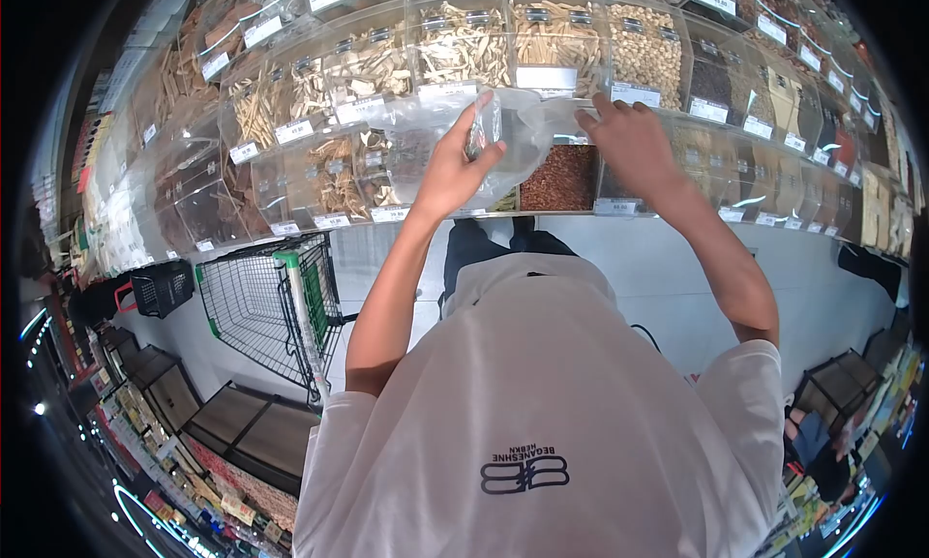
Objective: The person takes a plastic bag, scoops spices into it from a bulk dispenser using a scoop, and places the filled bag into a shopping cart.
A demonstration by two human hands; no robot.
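Just beyond the red-brown bin [558,180], on the front shelf of the bulk display, both hands are up over the clear covers. Plastic bag [520,137], clear and crumpled, lies between the two hands, left of and partly beyond that bin, touching the left hand [460,166]. Left hand is at the bin's left: thumb and index finger spread apart, clear plastic between them, other fingers mostly hidden, so can't tell if they pinch. Right hand [624,137] is at the bin's far right corner, palm down, fingers bent and a bit apart, tips at a clear plastic edge; can't tell if that is bag or cover, or if it's gripped. The bin holds loose, small red-brown pieces. Straight beyond it, a bin of tan strips [558,43] with a white label in front; left of that, a bin of pale slices [464,50]; right of it, a bin of round beige pieces [644,60], then a dark-filled bin [713,79]. Left of the red-brown bin, same shelf, a bin of brown curled pieces [334,182]. Well to its left, on the near side, a wire shopping cart [261,311] with green parts, and a black basket [163,289] past it.
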